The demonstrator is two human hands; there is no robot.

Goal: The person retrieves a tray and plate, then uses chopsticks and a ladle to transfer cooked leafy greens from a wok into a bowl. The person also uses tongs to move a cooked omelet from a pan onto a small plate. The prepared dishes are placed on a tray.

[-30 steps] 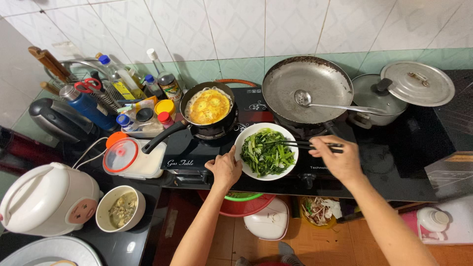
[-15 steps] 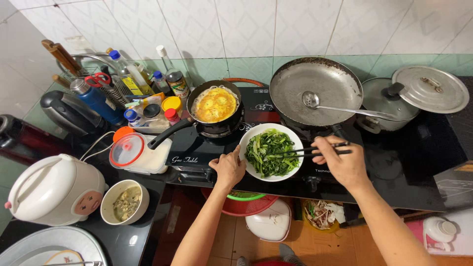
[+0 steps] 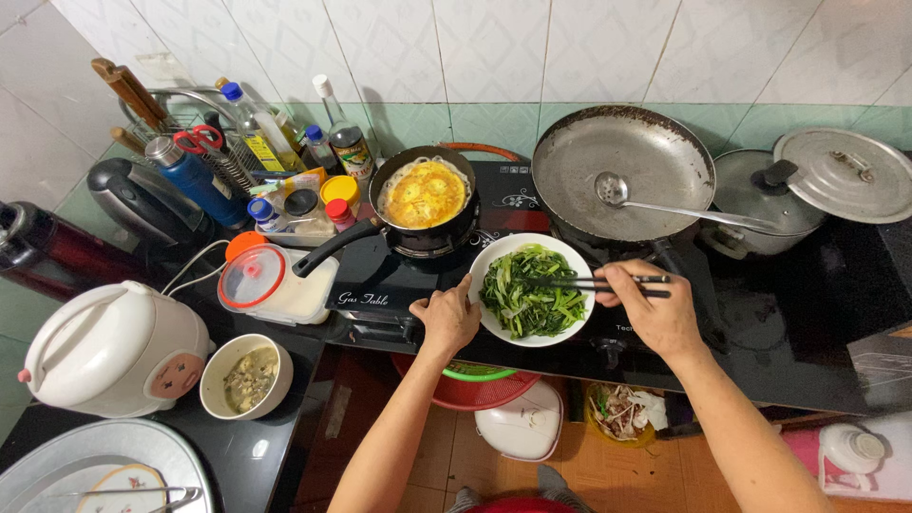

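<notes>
Pale tiles back a black glass gas stove (image 3: pixel 380 285) crowded with cookware, seen from above. At its front edge sits a white plate (image 3: pixel 494 256) heaped with dark green cooked leafy vegetables (image 3: pixel 527 299). The left hand (image 3: pixel 448 318) rests against the plate's left rim, fingers loosely curled and thumb touching the edge, steadying it rather than lifting it. The right hand (image 3: pixel 655 313) comes in from the plate's right side, closed around a pair of dark chopsticks (image 3: pixel 589 282); these lie nearly level and reach leftward over the greens, their tips above the middle of the pile. The greens look wet and glossy, long stems and leaves tangled together, covering most of the plate.

Just behind the plate to the left, a small black frying pan (image 3: pixel 418 228) holds a round yellow omelette (image 3: pixel 425 194), its handle pointing down-left. Behind the plate to the right stands a large, worn metal wok (image 3: pixel 655 152) with a steel ladle (image 3: pixel 617 190) lying in it. Further right is an aluminium pot (image 3: pixel 750 195) with its lid (image 3: pixel 841 176) set askew. Bottles and spice jars (image 3: pixel 304 190) crowd the left back corner, beside a blue flask (image 3: pixel 195 176). Nearer the left front sit a white rice cooker (image 3: pixel 109 347) and a small bowl of food (image 3: pixel 249 377).
</notes>
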